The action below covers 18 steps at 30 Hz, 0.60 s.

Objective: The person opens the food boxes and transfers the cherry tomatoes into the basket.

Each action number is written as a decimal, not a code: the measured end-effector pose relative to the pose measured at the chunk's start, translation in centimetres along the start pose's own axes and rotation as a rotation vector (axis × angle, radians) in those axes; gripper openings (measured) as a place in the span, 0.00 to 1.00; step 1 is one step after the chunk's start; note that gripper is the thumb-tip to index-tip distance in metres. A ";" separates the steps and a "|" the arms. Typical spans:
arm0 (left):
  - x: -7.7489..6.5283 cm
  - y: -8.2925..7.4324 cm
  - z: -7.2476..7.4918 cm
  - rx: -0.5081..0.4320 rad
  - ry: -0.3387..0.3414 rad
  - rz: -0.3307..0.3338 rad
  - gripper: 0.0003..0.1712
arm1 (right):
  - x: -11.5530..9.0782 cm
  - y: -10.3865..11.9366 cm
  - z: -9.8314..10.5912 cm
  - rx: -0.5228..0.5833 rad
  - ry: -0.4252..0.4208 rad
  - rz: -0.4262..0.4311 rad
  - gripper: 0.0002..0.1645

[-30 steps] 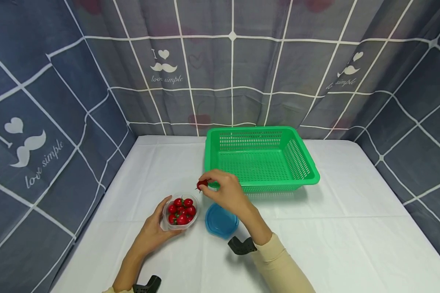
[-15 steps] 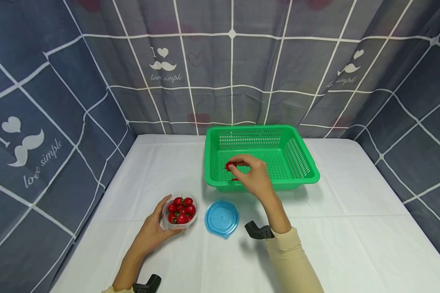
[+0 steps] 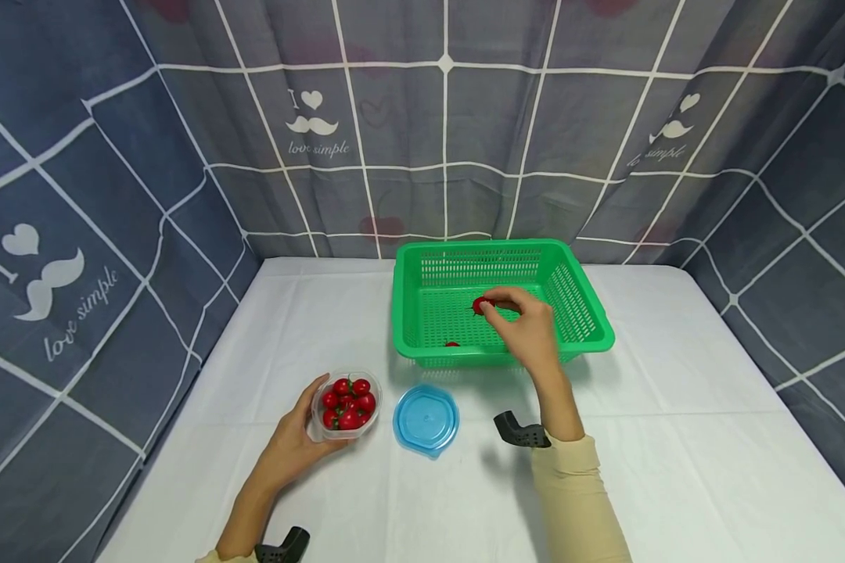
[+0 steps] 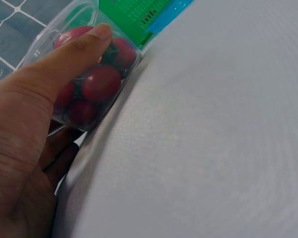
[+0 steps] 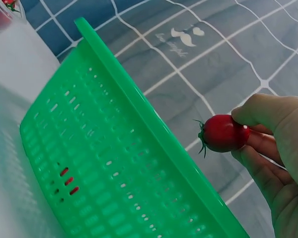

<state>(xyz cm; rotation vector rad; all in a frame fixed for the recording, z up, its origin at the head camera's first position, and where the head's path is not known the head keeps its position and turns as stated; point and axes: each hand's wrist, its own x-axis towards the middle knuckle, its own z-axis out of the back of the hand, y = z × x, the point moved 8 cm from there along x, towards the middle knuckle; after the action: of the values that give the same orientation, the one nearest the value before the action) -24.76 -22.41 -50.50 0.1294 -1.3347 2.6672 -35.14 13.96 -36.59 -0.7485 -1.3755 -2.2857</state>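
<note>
My right hand [image 3: 530,324] pinches a cherry tomato [image 5: 224,133] with a green stem between thumb and fingers, above the green plastic basket [image 3: 408,313]. Inside the basket, by its front wall, another cherry tomato [image 3: 452,344] shows partly. To the left, my left hand [image 3: 297,446] grips a small clear plastic tub [image 4: 131,64] from its side, thumb along the near wall. Several red cherry tomatoes [image 3: 349,420] fill the tub, seen through its wall in the left wrist view.
A round blue lid [image 3: 426,421] lies on the white tablecloth [image 3: 676,469] between the tub and my right forearm. Behind the table and along both sides hangs a grey-blue checked curtain [image 3: 408,117].
My right hand has carried the pinched cherry tomato from beside the tub rightward and away, over the basket's front rim. My left hand stays on the tub.
</note>
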 end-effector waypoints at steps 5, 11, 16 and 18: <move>0.0 -0.1 0.0 0.004 0.001 0.004 0.65 | 0.0 -0.3 0.7 -0.029 -0.017 -0.016 0.09; 0.0 -0.1 0.0 0.004 0.007 0.012 0.65 | 0.0 -0.6 0.7 -0.047 -0.009 -0.035 0.09; 0.0 -0.1 0.0 0.000 0.006 0.014 0.65 | 0.0 -0.6 0.6 -0.058 -0.004 -0.026 0.09; 0.0 -0.1 0.0 -0.001 0.005 0.016 0.65 | 0.0 -0.5 0.6 -0.058 -0.005 -0.020 0.09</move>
<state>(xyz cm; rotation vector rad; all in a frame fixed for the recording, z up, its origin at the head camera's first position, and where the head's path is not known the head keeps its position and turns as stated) -24.72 -22.31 -50.40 0.1121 -1.3413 2.6783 -35.25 14.68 -36.70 -0.7617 -1.3299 -2.3497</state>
